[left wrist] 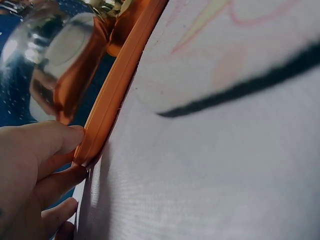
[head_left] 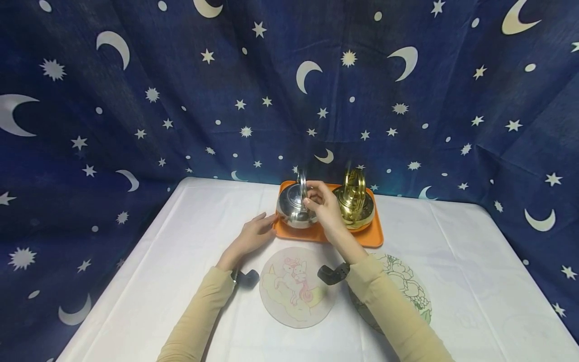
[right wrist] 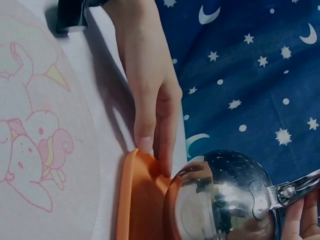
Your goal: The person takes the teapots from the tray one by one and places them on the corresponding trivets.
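Observation:
A shiny silver kettle (head_left: 289, 207) sits at the left end of an orange tray (head_left: 373, 237). My right hand (head_left: 327, 207) grips its upright handle, and the right wrist view shows those fingers (right wrist: 295, 222) at the handle beside the round body. At the tray's left end my left hand (head_left: 254, 235) pinches the rim, thumb over the edge and fingers on the outer side, as the left wrist view shows (left wrist: 42, 160). A gold kettle (head_left: 364, 213) stands on the tray's right half, just beyond my right wrist.
In front of the tray lies a round mat with a pink unicorn drawing (head_left: 294, 289). A second round mat with a green line drawing (head_left: 404, 281) is partly under my right forearm. A white cloth (head_left: 475, 291) covers the table; a dark blue star-and-moon curtain (head_left: 271, 75) hangs behind.

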`<state>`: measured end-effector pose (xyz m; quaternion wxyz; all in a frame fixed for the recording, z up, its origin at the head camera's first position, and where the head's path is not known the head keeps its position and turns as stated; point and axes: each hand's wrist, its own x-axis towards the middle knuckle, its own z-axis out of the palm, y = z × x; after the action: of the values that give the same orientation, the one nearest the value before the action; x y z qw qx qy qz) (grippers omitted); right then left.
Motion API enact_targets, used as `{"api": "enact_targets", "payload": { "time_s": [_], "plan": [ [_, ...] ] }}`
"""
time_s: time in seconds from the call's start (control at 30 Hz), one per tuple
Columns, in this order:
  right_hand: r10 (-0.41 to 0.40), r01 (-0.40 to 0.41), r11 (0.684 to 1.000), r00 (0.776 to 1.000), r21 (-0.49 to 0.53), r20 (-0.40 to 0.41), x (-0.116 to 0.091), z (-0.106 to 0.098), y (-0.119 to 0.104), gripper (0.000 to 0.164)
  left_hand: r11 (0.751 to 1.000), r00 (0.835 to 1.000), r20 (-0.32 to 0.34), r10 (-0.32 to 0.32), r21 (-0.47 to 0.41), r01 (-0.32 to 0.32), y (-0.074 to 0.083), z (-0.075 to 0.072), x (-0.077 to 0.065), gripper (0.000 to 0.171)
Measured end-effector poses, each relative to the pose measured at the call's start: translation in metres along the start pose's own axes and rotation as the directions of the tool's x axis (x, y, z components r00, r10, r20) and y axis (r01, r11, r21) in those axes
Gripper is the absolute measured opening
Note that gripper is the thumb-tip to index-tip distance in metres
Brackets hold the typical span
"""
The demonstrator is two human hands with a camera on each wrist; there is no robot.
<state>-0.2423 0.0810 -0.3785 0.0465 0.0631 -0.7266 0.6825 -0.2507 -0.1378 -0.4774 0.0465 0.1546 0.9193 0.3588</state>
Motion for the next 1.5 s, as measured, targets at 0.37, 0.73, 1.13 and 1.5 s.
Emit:
{"api": "enact_targets", "payload": {
  "time_s": [0.37,0.73,1.13,1.5],
  "plan": [
    [-0.061,0.060,0.998,0.997,0.015,0.052,-0.022,-0.010,-0.020,0.041,0.997,0.998,-0.014,0.064,-0.034,-0.064,-0.001,0.000,0.002,0.053],
    [-0.062,0.060,0.998,0.991,0.014,0.121,-0.053,-0.024,-0.035,0.040,0.996,0.998,-0.009,0.068,-0.054,-0.068,-0.003,0.000,0.004,0.052],
    [-0.047,0.050,0.999,0.983,-0.010,0.175,-0.078,-0.034,-0.037,0.039,0.994,0.995,-0.024,0.097,-0.049,-0.098,-0.002,0.000,0.003,0.050],
    [-0.029,0.030,1.000,0.979,-0.001,0.202,-0.097,-0.037,-0.031,0.040,0.992,0.992,-0.032,0.120,-0.038,-0.121,-0.002,0.001,0.002,0.050]
  ]
}}
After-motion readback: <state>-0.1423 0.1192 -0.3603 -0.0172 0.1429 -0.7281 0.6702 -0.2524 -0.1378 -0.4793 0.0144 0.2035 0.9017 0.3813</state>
